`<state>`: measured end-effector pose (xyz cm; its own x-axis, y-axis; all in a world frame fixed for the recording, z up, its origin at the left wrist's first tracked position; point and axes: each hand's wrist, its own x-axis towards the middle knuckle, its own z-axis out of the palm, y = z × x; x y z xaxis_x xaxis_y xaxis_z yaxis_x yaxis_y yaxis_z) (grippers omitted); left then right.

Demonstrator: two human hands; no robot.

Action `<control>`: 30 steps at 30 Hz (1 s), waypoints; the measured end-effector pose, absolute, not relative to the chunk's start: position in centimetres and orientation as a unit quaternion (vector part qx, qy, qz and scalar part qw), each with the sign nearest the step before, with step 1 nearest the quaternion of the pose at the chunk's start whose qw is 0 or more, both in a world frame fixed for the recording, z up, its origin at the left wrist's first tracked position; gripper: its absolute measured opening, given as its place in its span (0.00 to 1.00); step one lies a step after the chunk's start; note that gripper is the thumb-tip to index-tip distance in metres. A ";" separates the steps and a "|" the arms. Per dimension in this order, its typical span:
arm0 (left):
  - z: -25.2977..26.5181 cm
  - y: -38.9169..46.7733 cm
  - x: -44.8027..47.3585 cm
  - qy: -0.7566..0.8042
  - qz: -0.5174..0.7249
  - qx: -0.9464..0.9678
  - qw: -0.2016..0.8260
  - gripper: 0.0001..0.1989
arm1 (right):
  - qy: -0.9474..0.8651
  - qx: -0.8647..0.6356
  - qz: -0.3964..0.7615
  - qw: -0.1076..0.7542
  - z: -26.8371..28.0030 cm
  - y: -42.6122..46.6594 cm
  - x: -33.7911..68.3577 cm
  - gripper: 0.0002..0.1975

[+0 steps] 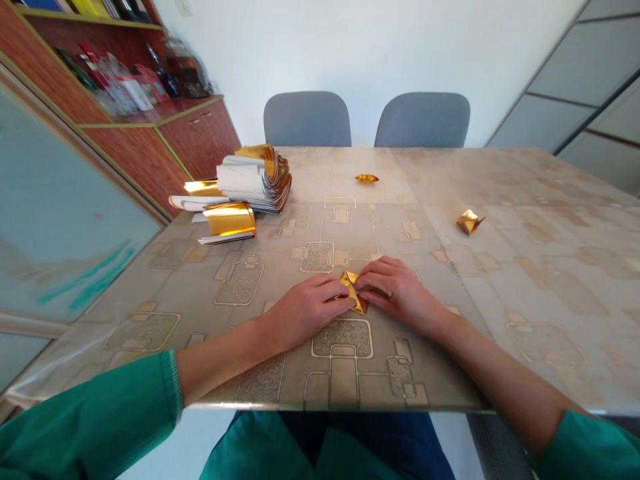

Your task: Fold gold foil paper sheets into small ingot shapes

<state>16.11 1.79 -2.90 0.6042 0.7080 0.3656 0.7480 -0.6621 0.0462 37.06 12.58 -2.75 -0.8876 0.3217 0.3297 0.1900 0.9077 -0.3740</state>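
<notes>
A small piece of gold foil paper [359,305], partly folded, lies on the table between my two hands. My left hand [316,303] presses and pinches its left side, with the thumb and fingers closed on it. From the right, my right hand [393,290] grips the upper right edge between curled fingers and thumb. Part of the foil paper is hidden under the fingertips. Farther off lie a folded gold foil piece [469,221] at the right and a narrow gold foil piece [367,178] near the back.
A thick stack of gold and white paper sheets [243,183] sits at the back left, with a loose gold sheet [230,220] in front. A patterned cover lies over the table [260,280]. Two grey chairs [307,120] stand behind it; a wooden cabinet [175,137] is at left.
</notes>
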 end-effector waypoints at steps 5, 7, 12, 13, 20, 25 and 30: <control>-2.8 0.4 17.9 -0.409 -0.186 -0.892 0.048 0.10 | -0.957 -0.093 0.179 0.208 -2.4 12.4 37.1 0.06; -2.5 0.2 18.0 -0.402 -0.191 -0.895 0.041 0.10 | -0.958 -0.087 0.177 0.210 -2.4 12.2 37.2 0.07; -0.9 1.8 15.5 -0.327 -0.185 -0.926 0.038 0.11 | -0.959 -0.078 0.184 0.199 -2.4 12.4 37.4 0.07; -0.5 2.4 14.8 -0.317 -0.179 -0.930 0.046 0.11 | -0.959 -0.079 0.188 0.197 -2.4 12.4 37.5 0.07; -0.2 4.6 13.8 -0.261 -0.100 -0.953 0.116 0.14 | -0.955 -0.089 0.213 0.188 -2.4 12.6 37.4 0.05; -1.3 4.6 14.6 -0.244 -0.115 -0.947 0.175 0.14 | -0.950 -0.097 0.233 0.183 -2.4 12.7 37.2 0.03; -2.2 4.1 15.5 -0.294 -0.164 -0.926 0.172 0.12 | -0.948 -0.097 0.237 0.187 -2.5 12.7 37.2 0.08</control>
<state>15.50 4.09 -2.18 0.7737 0.4881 0.4039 0.6004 -0.7684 -0.2215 37.20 12.66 -2.47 -0.9112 0.2721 0.3094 0.0946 0.8690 -0.4857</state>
